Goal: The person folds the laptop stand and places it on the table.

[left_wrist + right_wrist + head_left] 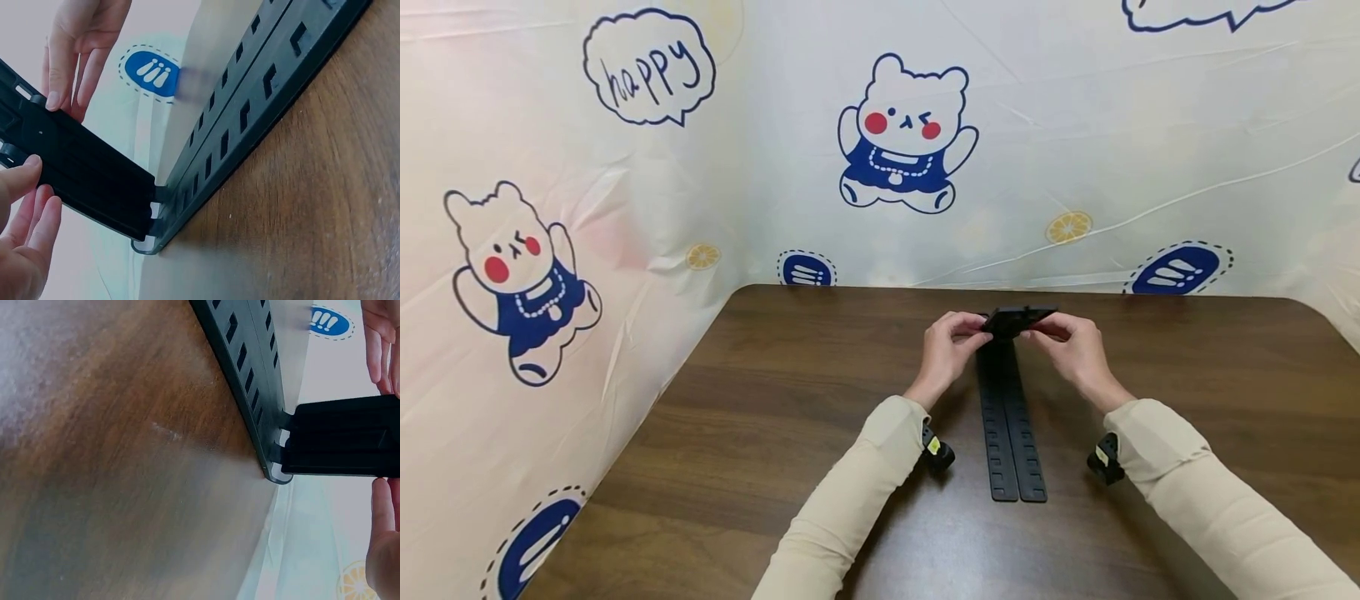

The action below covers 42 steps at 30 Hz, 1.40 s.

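A long black plastic strip with two rows of small slots lies lengthwise on the table. At its far end a shorter black hinged panel stands tilted up. My left hand pinches the panel's left edge between thumb and fingers. On the opposite edge, my right hand pinches it too. In the left wrist view two small tabs join the panel to the strip, and round knobs show near its upper end. The right wrist view shows the panel between both hands' fingertips, angled away from the strip.
The brown wooden table spreads around the strip. A pale cloth printed with bears hangs behind the far edge and along the left side. A small black wrist camera sits at the left cuff, another camera at the right.
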Each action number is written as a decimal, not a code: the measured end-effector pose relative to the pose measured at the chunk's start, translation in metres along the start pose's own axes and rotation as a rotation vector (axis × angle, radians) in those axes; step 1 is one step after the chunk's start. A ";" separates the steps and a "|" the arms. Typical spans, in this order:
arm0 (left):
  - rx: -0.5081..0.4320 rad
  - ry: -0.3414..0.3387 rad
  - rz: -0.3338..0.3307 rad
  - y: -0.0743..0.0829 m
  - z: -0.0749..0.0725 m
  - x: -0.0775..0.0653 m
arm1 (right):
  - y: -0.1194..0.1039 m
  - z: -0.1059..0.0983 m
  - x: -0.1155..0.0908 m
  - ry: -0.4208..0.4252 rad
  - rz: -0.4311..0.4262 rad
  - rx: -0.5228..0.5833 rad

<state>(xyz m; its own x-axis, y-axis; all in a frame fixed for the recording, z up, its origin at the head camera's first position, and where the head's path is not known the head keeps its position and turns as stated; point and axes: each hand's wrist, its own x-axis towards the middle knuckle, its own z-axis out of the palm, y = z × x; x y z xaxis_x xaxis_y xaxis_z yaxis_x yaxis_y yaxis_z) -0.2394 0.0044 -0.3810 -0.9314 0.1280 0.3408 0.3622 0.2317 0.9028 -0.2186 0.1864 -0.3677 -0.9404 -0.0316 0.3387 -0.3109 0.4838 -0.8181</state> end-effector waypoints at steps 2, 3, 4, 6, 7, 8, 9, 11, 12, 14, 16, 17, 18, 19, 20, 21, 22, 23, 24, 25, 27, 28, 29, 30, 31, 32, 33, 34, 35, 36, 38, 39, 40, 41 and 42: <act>-0.001 0.002 -0.005 0.000 0.000 0.000 | 0.000 0.000 0.000 0.000 0.008 -0.005; 0.002 0.001 -0.006 0.000 0.000 0.000 | 0.000 0.000 -0.001 0.002 0.010 -0.010; 0.007 0.001 -0.007 0.000 0.000 0.000 | 0.000 0.000 -0.002 0.004 0.009 -0.017; 0.018 -0.003 -0.011 0.001 -0.001 -0.001 | 0.000 0.000 -0.003 0.011 0.010 -0.026; 0.027 -0.009 -0.014 0.001 -0.001 -0.001 | 0.000 0.000 -0.004 0.012 0.012 -0.031; 0.038 -0.013 -0.016 0.001 -0.001 -0.001 | 0.001 0.000 -0.005 0.014 0.012 -0.036; 0.047 -0.019 -0.017 0.001 -0.002 -0.001 | 0.001 0.000 -0.006 0.012 0.013 -0.036; 0.071 -0.034 -0.021 0.000 -0.003 -0.002 | 0.002 0.000 -0.008 0.001 0.014 -0.038; 0.080 -0.044 -0.023 0.001 -0.003 -0.003 | 0.002 0.000 -0.010 -0.007 0.013 -0.038; 0.091 -0.065 -0.024 0.001 -0.005 -0.005 | 0.002 0.000 -0.013 -0.019 0.007 -0.043; 0.095 -0.091 -0.028 0.002 -0.006 -0.008 | 0.002 0.000 -0.017 -0.030 -0.008 -0.057; 0.095 -0.104 -0.031 0.003 -0.007 -0.010 | 0.002 0.000 -0.019 -0.032 -0.016 -0.062; 0.096 -0.117 -0.027 0.003 -0.007 -0.011 | 0.002 0.000 -0.021 -0.037 -0.013 -0.066; 0.099 -0.129 -0.023 0.003 -0.008 -0.013 | 0.002 0.000 -0.023 -0.041 -0.010 -0.070; 0.101 -0.141 -0.015 0.002 -0.008 -0.014 | 0.002 0.000 -0.025 -0.044 -0.008 -0.071; 0.106 -0.150 -0.006 0.001 -0.008 -0.016 | 0.002 0.000 -0.027 -0.049 -0.001 -0.073; 0.114 -0.158 0.004 0.001 -0.009 -0.017 | 0.002 0.000 -0.029 -0.054 0.008 -0.071; 0.119 -0.164 0.012 0.000 -0.009 -0.018 | 0.003 0.000 -0.031 -0.060 0.017 -0.068; 0.125 -0.169 0.020 -0.002 -0.008 -0.019 | 0.003 0.001 -0.033 -0.063 0.024 -0.067; 0.131 -0.174 0.025 -0.002 -0.008 -0.020 | 0.004 0.002 -0.034 -0.062 0.021 -0.068; 0.141 -0.179 0.029 -0.003 -0.008 -0.022 | 0.005 0.003 -0.037 -0.060 0.015 -0.076; 0.144 -0.179 0.028 -0.004 -0.008 -0.023 | 0.005 0.004 -0.038 -0.056 0.009 -0.079; 0.145 -0.178 0.025 -0.005 -0.007 -0.024 | 0.006 0.005 -0.039 -0.052 0.005 -0.081; 0.148 -0.176 0.024 -0.005 -0.007 -0.025 | 0.006 0.005 -0.040 -0.048 0.004 -0.087; 0.147 -0.173 0.020 -0.006 -0.006 -0.026 | 0.006 0.006 -0.042 -0.046 0.005 -0.092; 0.144 -0.169 0.014 -0.006 -0.006 -0.027 | 0.006 0.006 -0.043 -0.045 0.009 -0.090; 0.143 -0.166 0.009 -0.006 -0.006 -0.028 | 0.006 0.007 -0.044 -0.046 0.015 -0.084; 0.143 -0.163 0.004 -0.006 -0.005 -0.029 | 0.006 0.007 -0.045 -0.047 0.021 -0.078; 0.142 -0.161 -0.003 -0.006 -0.005 -0.030 | 0.006 0.008 -0.046 -0.052 0.031 -0.069; 0.144 -0.159 -0.008 -0.007 -0.005 -0.031 | 0.006 0.008 -0.047 -0.057 0.041 -0.060; 0.148 -0.158 -0.020 -0.007 -0.005 -0.033 | 0.006 0.009 -0.049 -0.067 0.062 -0.034; 0.153 -0.158 -0.028 -0.008 -0.004 -0.034 | 0.006 0.009 -0.050 -0.072 0.072 -0.025; 0.158 -0.158 -0.035 -0.008 -0.004 -0.035 | 0.006 0.008 -0.051 -0.078 0.082 -0.017; 0.163 -0.158 -0.042 -0.008 -0.004 -0.036 | 0.006 0.009 -0.051 -0.085 0.091 -0.011; 0.171 -0.157 -0.049 -0.009 -0.003 -0.036 | 0.007 0.009 -0.052 -0.090 0.098 -0.009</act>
<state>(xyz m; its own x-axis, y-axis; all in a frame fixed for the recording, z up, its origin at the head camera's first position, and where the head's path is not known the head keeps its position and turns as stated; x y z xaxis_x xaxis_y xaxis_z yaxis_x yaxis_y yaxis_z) -0.2087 -0.0055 -0.4002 -0.9357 0.2579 0.2407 0.3301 0.3992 0.8554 -0.1730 0.1838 -0.3949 -0.9748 -0.0626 0.2141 -0.2165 0.4960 -0.8409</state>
